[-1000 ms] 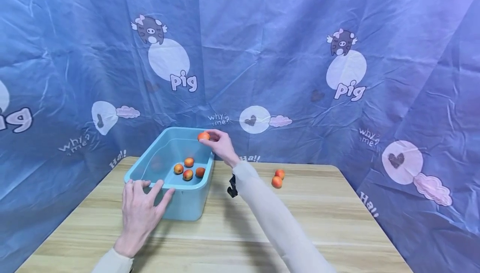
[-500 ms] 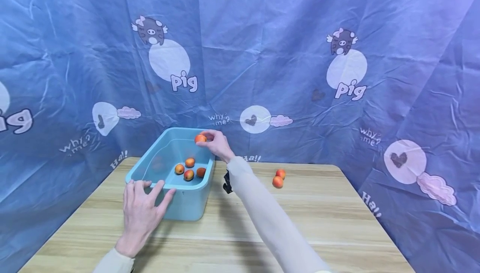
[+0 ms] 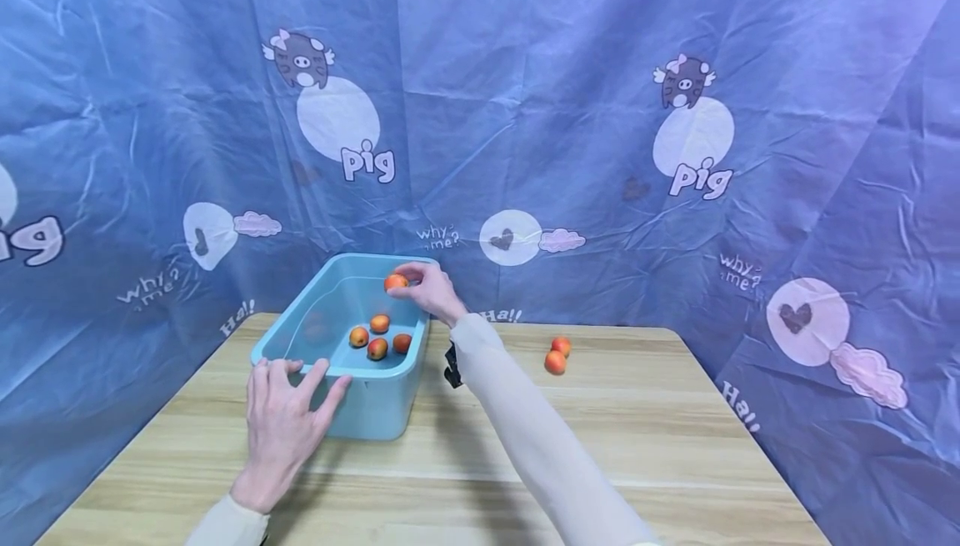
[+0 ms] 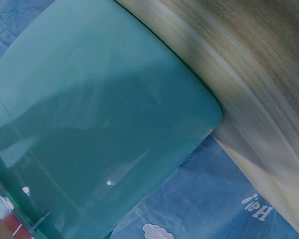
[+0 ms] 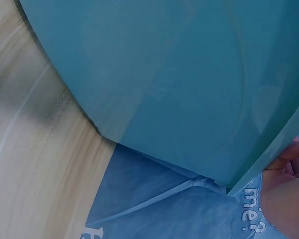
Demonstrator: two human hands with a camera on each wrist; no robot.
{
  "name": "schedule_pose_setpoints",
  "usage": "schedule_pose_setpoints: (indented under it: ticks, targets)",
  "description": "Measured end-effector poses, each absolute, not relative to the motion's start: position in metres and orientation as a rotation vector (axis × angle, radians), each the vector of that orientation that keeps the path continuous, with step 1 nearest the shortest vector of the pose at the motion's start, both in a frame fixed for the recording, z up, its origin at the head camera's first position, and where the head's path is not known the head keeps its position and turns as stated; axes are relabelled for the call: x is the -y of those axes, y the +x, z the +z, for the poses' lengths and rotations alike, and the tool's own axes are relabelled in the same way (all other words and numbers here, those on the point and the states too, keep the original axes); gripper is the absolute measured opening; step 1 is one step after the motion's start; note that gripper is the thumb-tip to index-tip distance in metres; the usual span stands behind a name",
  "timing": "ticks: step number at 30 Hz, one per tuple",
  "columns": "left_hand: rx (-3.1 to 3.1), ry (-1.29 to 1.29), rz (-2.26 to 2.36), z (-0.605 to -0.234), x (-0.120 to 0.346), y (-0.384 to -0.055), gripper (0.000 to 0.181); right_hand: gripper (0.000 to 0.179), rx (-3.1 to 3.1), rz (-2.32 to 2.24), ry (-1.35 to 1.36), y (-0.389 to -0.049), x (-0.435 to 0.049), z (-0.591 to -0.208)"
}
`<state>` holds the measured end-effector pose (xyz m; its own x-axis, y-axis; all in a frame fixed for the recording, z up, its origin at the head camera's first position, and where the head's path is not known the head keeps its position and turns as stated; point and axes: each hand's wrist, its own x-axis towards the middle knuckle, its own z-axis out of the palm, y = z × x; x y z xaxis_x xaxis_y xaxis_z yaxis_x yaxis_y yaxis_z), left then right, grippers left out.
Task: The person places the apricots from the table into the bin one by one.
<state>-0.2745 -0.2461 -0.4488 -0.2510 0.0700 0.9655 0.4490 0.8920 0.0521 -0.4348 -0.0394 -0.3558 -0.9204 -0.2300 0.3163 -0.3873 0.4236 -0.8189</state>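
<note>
A deep light-blue plastic bin [image 3: 367, 404] stands on the left of the wooden table. My left hand [image 3: 281, 425] grips its near rim, fingertips over the edge and thumb spread along the outside. Above the bin's far right part, my right hand [image 3: 431, 288] pinches a small orange-red fruit [image 3: 395, 282], apricot-like, between thumb and fingers. Several similar fruits [image 3: 377, 349] lie on the bin floor. In the right wrist view the bin wall [image 5: 154, 89] hides most of the right hand's fingers. The left wrist view mostly shows the bin's outer wall [image 4: 104, 114].
Two more orange-red fruits [image 3: 555, 362] lie close together on the table [image 3: 615, 438], right of the bin. A blue printed curtain [image 3: 465, 129] hangs behind and along the sides. A black device [image 3: 453, 367] sits at the right wrist.
My right hand has moved a little left and down, carrying the fruit from the bin's far right rim to over its inside. The left hand stays at the near rim.
</note>
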Motion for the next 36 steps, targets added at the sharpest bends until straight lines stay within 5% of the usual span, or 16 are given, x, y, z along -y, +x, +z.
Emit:
schedule_pose_setpoints:
  ticks: [36]
  targets:
    - [1.784,-0.383,-0.381,-0.449,0.246,-0.275,0.056,0.030,2.231,1.924,0.621,-0.423,-0.020,-0.387]
